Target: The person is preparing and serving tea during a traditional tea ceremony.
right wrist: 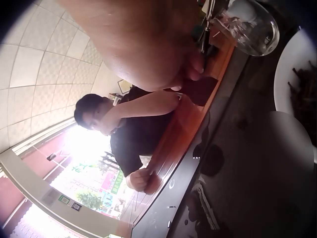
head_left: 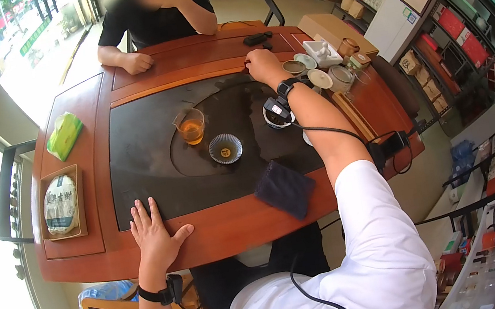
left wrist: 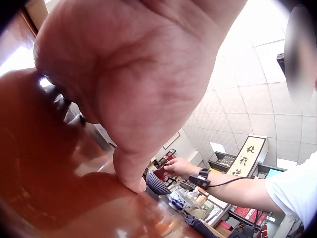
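Note:
My left hand (head_left: 156, 235) lies on the near left wooden edge of the table, fingers spread; its palm (left wrist: 143, 64) fills the left wrist view. Across the tray's far right side, my right hand (head_left: 264, 67) pinches a small dark red item (left wrist: 159, 172), also visible below the fingers in the right wrist view (right wrist: 200, 91). A glass pitcher of amber liquid (head_left: 192, 132) stands on the dark tray (head_left: 143, 138), beside a ribbed cup (head_left: 225, 149). Under my right wrist is a white bowl (right wrist: 283, 74) with dark leaves inside, partly hidden in the head view.
A dark folded cloth (head_left: 285, 190) lies at the near edge. Cups, jars and a white dish (head_left: 322, 52) crowd the right side. To the left are a green packet (head_left: 65, 136) and a boxed round cake (head_left: 61, 204). Opposite sits a person in black (head_left: 153, 18). Cables trail from my right wrist.

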### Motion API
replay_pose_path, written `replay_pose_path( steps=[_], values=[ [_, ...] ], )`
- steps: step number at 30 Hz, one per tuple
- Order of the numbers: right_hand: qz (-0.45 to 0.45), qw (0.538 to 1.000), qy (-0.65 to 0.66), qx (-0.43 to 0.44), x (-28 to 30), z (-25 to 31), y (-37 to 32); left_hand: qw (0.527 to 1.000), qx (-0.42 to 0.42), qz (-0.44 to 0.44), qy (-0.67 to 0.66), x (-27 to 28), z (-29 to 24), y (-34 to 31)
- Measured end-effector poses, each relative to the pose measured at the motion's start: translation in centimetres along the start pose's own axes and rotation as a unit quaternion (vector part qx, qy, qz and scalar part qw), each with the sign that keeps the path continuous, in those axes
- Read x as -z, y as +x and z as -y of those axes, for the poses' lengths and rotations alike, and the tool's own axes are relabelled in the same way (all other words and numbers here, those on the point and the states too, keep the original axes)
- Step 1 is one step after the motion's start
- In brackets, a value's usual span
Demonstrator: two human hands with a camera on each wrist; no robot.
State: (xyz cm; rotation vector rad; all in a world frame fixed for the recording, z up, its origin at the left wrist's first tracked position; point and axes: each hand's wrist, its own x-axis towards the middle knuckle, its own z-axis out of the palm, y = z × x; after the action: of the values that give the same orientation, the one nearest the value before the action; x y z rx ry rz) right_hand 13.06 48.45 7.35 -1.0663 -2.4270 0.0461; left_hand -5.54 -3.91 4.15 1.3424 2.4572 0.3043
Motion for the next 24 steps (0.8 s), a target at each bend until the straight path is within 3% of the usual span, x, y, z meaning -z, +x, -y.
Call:
replay_pose_path(
  steps=[2, 8, 14, 15, 18, 24],
  values=[
    [-0.029, 0.998, -0.01, -0.051, -2.2, -0.5, 1.0, 1.0, 0.004, 0.003, -0.006, 0.0, 0.0, 0.0],
    [0.003, 0.997, -0.024, -0.066, -3.7, 0.4, 1.2, 1.0, 0.001, 0.002, -0.016, 0.1, -0.1, 0.0],
    [0.126, 0.983, 0.015, 0.136, -0.9, 1.3, -1.1, 1.0, -0.008, -0.004, -0.015, -0.1, 0.0, -0.1],
    [0.083, 0.989, 0.064, 0.109, -1.1, 1.4, -0.9, 1.0, -0.007, -0.005, -0.014, -0.1, 0.0, -0.2],
    [0.023, 0.995, 0.05, 0.078, -3.1, 1.9, 0.8, 1.0, -0.004, 0.0, -0.013, 0.0, -0.1, -0.2],
    [0.069, 0.984, 0.089, 0.139, -4.2, 2.4, -0.3, 1.0, 0.006, 0.009, -0.015, 0.2, -0.2, -0.2]
  ],
)
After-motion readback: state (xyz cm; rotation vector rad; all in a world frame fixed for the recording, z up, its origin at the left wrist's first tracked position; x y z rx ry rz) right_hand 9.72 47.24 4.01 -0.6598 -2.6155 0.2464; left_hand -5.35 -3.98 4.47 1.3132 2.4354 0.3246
